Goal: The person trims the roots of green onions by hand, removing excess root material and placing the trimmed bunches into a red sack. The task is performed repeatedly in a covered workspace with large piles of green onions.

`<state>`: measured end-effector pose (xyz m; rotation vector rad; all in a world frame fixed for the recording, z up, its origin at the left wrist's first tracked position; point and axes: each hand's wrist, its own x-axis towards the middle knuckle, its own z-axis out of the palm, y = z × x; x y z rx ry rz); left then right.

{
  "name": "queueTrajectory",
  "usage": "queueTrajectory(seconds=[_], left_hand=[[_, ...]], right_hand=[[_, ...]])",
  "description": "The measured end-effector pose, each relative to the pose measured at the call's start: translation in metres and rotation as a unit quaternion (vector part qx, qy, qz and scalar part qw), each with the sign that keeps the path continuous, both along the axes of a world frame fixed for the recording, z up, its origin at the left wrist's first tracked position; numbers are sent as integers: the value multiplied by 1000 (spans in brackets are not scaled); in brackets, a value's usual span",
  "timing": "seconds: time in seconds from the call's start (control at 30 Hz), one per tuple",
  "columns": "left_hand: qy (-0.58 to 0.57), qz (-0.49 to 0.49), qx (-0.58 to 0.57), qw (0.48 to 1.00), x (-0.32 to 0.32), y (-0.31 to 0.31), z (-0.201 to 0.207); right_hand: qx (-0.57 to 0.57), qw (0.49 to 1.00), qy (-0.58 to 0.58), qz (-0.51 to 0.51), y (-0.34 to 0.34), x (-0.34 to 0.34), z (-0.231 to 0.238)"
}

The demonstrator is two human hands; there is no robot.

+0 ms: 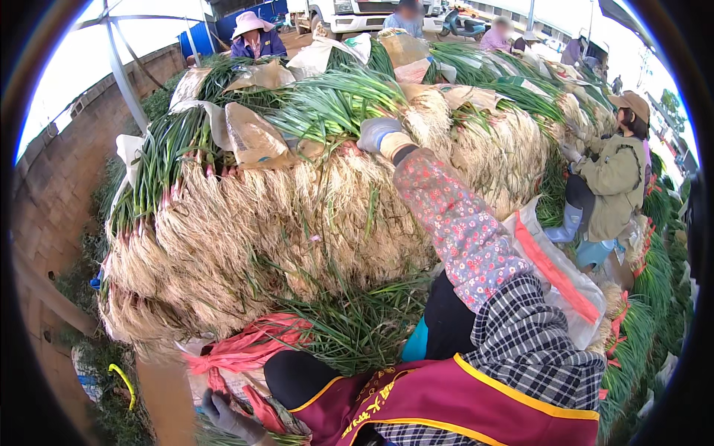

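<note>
Bunches of spring onions (331,100) lie in a long heap, their pale roots (290,223) hanging toward me. At the top of the front row, my right hand (378,135), in a grey glove, is closed around spring onions where roots meet green leaves. Its fingertips are hidden among the stalks. Low at the left, my left hand (232,421), in a dark grey glove, is beside red plastic strips (256,338) with its fingers slightly apart. Green stalks (288,438) show next to that hand; I see none gripped in it.
Loose green leaves (364,320) cover the ground between my knees and the heap. A white sack with a red stripe (554,271) is at my right. A co-worker (613,167) sits beyond it, and others are behind the heap. Tan sacking (253,137) lies over some bunches.
</note>
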<state>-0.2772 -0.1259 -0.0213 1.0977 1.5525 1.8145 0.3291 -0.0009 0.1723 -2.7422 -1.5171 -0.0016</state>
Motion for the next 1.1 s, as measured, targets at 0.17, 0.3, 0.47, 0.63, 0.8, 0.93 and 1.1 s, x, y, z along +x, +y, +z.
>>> queueTrajectory(seconds=[0.17, 0.3, 0.47, 0.63, 0.8, 0.93, 1.1], left_hand=[[1, -303, 70, 950, 135, 44, 95], [15, -467, 85, 880, 237, 76, 136], [41, -545, 40, 837, 352, 113, 165], [381, -463, -19, 800, 432, 169, 169], [562, -357, -94, 740, 464, 165, 174], [519, -391, -169, 741, 459, 196, 167], [555, -400, -104, 722, 455, 207, 137]], right_hand=[[135, 943, 275, 129, 25, -6, -8], [180, 837, 515, 48, -1, -18, -10], [154, 935, 197, 254, -48, 8, -18], [45, 956, 178, 229, -73, -3, -31], [327, 827, 445, 105, -67, 0, -33], [282, 726, 622, 80, -50, -4, -36], [400, 725, 540, 150, -40, -27, -46]])
